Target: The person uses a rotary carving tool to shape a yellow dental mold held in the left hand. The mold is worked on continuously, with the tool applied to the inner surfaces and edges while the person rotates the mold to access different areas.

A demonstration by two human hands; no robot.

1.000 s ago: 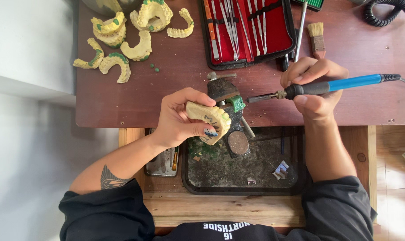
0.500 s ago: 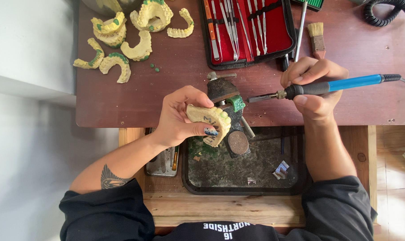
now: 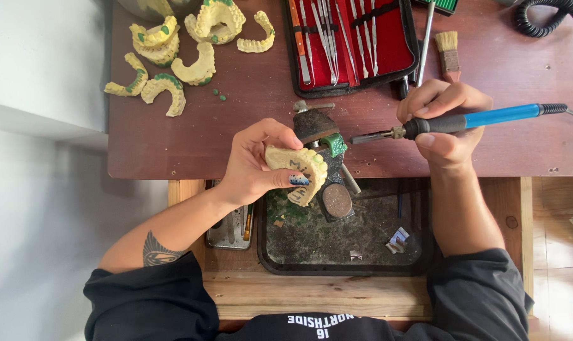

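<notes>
Little has shifted: the yellow dental cast [image 3: 302, 170] has only tilted slightly in the left hand [image 3: 258, 167], just off the bench [image 3: 520, 151] edge. Its arch opens toward 7 o'clock. The right hand [image 3: 447, 123] grips the blue-handled heated tool [image 3: 463, 121], lying 3-to-9, tip toward 9. Brace both wrists.

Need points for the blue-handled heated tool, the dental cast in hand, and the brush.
blue-handled heated tool [image 3: 498, 116], head view, on the blue handle.
dental cast [image 3: 299, 163], head view, on its yellow top face, held by the left hand.
brush [image 3: 448, 50], head view, between bristles and wooden handle.
</notes>
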